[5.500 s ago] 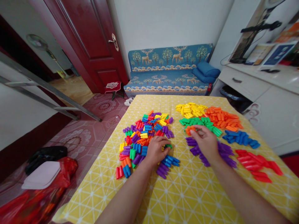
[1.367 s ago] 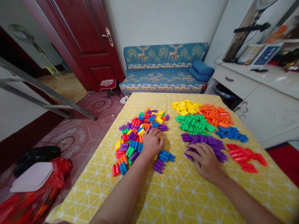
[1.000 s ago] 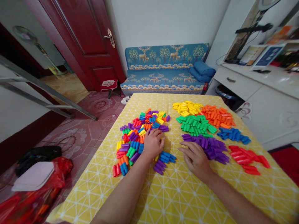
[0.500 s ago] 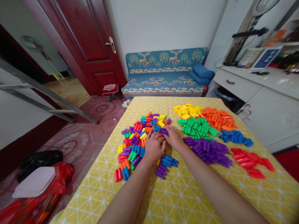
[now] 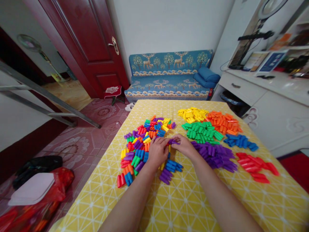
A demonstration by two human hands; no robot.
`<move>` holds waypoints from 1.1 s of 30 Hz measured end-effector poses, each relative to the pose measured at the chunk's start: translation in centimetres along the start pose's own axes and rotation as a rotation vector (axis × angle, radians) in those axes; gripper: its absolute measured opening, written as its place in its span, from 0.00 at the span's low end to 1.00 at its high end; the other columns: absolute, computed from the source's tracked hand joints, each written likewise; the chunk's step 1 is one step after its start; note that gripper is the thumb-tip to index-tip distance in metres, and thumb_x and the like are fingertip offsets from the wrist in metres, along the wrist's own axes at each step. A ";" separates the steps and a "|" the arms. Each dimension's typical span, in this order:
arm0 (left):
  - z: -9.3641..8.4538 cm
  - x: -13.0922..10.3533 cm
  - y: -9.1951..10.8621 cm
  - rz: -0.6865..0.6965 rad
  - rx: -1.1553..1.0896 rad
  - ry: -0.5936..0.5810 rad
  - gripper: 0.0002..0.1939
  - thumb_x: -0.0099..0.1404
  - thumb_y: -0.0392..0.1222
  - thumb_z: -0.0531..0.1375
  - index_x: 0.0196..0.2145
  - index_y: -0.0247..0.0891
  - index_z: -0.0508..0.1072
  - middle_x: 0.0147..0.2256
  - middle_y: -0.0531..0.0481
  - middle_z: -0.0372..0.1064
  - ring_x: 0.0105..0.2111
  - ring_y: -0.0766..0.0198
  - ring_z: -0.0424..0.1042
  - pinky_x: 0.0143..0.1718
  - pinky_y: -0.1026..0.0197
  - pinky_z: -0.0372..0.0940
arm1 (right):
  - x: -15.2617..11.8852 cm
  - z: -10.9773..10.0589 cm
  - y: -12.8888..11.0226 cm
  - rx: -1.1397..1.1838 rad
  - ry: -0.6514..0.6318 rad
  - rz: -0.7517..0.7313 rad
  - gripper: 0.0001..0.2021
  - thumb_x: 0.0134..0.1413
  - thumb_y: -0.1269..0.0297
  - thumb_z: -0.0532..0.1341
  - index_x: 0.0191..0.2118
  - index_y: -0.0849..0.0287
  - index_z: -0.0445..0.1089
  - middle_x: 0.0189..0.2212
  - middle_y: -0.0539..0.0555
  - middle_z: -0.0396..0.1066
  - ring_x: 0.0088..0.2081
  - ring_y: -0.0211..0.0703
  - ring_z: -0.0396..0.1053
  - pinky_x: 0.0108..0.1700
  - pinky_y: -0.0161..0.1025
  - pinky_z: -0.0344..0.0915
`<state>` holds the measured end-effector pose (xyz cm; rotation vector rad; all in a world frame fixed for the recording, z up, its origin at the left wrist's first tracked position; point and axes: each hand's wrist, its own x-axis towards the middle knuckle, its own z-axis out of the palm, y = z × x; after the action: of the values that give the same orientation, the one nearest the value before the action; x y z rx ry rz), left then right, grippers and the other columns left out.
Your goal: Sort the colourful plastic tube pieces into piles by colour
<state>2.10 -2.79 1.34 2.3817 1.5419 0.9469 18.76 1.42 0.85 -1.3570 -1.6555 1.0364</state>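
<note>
1. Clock centred on right hand (image 5: 183, 146); 12 points away from the person.
2. Right hand: thumb and fingertips pinched on a purple piece (image 5: 173, 141), which sits at 10 o'clock, by the mixed heap's near-side edge to the left hand.
3. Left hand (image 5: 157, 153): 9 o'clock, palm down over the mixed heap (image 5: 138, 152). Fingers bent, close together; underside hidden, cannot tell whether they grip anything.
4. Single-colour piles: yellow pile (image 5: 192, 114) at 1; green pile (image 5: 202, 131) at 2; orange pile (image 5: 224, 123) at 2, farther; purple pile (image 5: 217, 156), blue pile (image 5: 241, 141) and red pile (image 5: 253, 164) around 3, outward in that order.
5. Patterned yellow tablecloth (image 5: 173, 206) beneath.
</note>
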 end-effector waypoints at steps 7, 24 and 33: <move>0.2 0.0 -0.4 0.000 -0.092 0.041 0.19 0.59 0.35 0.60 0.49 0.43 0.71 0.46 0.50 0.74 0.48 0.57 0.70 0.58 0.48 0.57 | -1.3 1.2 -0.9 0.463 0.002 0.143 0.15 0.35 0.61 0.66 0.35 0.58 0.69 0.24 0.48 0.71 0.25 0.36 0.66 0.29 0.34 0.62; 0.2 0.0 -0.7 -0.055 -0.156 0.088 0.06 0.59 0.32 0.59 0.31 0.40 0.75 0.33 0.50 0.75 0.39 0.59 0.72 0.44 0.56 0.65 | -7.2 -7.4 -0.6 0.045 0.188 -0.001 0.13 0.47 0.56 0.65 0.38 0.57 0.73 0.35 0.55 0.76 0.36 0.46 0.74 0.37 0.42 0.71; 0.2 0.1 -0.8 -0.030 -0.159 0.079 0.05 0.61 0.34 0.60 0.33 0.41 0.76 0.34 0.50 0.76 0.39 0.59 0.71 0.44 0.56 0.65 | -11.1 -13.0 2.9 -0.541 0.192 -0.170 0.10 0.52 0.54 0.63 0.38 0.49 0.78 0.35 0.54 0.75 0.39 0.49 0.72 0.42 0.45 0.68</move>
<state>1.68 -2.29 0.86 2.2318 1.4640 1.1252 33.45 -7.57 2.72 -1.5568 -1.9391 0.3518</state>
